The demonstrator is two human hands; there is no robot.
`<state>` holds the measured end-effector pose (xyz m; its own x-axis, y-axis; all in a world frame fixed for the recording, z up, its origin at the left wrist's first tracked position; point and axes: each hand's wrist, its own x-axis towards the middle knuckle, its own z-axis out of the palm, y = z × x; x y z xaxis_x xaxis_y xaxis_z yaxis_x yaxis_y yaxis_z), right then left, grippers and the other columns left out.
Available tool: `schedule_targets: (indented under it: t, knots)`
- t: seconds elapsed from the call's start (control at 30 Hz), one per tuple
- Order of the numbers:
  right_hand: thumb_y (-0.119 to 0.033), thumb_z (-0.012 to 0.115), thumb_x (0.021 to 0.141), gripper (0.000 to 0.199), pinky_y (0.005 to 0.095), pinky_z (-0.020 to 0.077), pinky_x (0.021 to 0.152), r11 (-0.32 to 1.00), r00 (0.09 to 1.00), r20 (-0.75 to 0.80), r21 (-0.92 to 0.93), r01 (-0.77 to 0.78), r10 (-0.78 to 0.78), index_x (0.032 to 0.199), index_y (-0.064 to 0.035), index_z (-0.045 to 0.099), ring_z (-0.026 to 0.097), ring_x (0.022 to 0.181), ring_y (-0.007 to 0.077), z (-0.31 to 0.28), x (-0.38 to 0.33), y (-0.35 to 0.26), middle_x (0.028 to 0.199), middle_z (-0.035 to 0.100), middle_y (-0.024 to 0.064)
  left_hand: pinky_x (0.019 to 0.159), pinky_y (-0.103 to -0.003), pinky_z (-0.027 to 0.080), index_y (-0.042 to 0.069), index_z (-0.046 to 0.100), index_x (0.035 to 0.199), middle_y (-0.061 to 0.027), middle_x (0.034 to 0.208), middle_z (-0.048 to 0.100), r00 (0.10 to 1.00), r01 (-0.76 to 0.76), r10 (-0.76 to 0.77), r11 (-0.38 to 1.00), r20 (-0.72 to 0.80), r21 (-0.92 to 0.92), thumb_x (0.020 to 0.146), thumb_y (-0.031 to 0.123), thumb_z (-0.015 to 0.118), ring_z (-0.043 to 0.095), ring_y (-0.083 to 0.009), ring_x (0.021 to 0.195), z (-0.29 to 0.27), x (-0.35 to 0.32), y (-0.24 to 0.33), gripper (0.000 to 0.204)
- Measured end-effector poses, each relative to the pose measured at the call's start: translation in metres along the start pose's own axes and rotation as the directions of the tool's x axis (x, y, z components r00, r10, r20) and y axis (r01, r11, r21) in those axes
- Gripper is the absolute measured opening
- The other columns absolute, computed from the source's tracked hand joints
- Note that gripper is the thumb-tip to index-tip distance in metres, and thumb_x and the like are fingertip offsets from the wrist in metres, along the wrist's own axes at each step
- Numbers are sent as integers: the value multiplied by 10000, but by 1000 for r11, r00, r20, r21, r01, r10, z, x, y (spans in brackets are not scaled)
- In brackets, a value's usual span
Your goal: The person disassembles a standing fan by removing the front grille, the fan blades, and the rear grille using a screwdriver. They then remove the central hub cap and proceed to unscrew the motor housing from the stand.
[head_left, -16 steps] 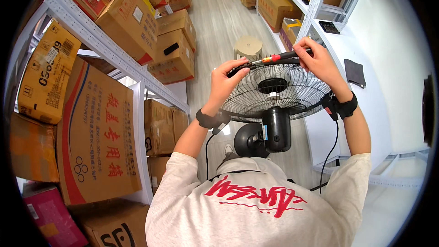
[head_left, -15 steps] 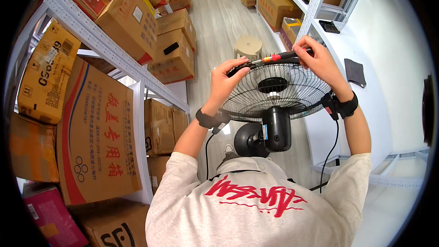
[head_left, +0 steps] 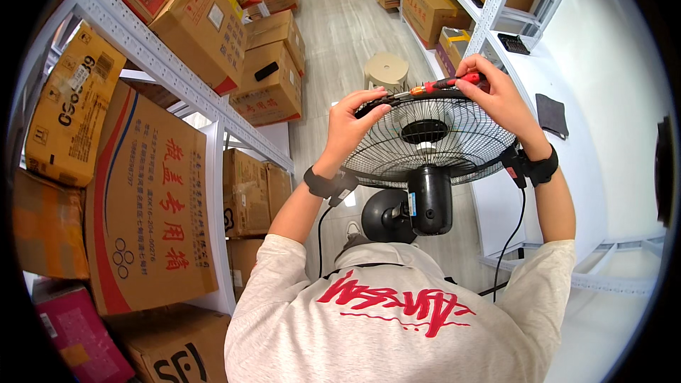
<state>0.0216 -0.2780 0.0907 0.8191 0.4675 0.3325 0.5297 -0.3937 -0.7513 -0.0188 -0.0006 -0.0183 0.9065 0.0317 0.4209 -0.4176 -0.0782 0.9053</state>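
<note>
Black electric fan (head_left: 430, 202), before us, wire cage (head_left: 376, 146) mounted. Left hand (head_left: 354, 118): pinching the cage at its far edge. Right hand (head_left: 492, 90): grasping a red-and-black screwdriver (head_left: 443, 84) there. Work, we judge, unfinished; how much remains, we cannot tell.

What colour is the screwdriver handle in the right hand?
The screwdriver handle is red and black, best in the head view.

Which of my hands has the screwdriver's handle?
Your right hand: it grips the red-and-black screwdriver by its handle, while your left hand pinches the rim of the black fan.
</note>
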Motion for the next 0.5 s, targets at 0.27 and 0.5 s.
schedule_targets:
  t: [0.27,0.5]
  knots:
    - [-209,658,947,181,210,419,615,938,940,36,-84,-335,339,996,-58,570,544,726,55,-1,2,-22,850,568,-1,906,-269,494,-19,704,1113,-114,1134,689,999,-39,38,999,29,33,853,18,732,635,-153,1046,-2,-2,0,264]
    - [-261,651,954,218,215,416,608,994,999,-6,97,52,-52,974,-52,594,532,696,46,3,-1,-1,755,568,7,920,-308,500,20,733,1057,-117,1085,719,999,-33,33,999,-8,15,816,105,772,667,-198,1035,3,-1,3,259]
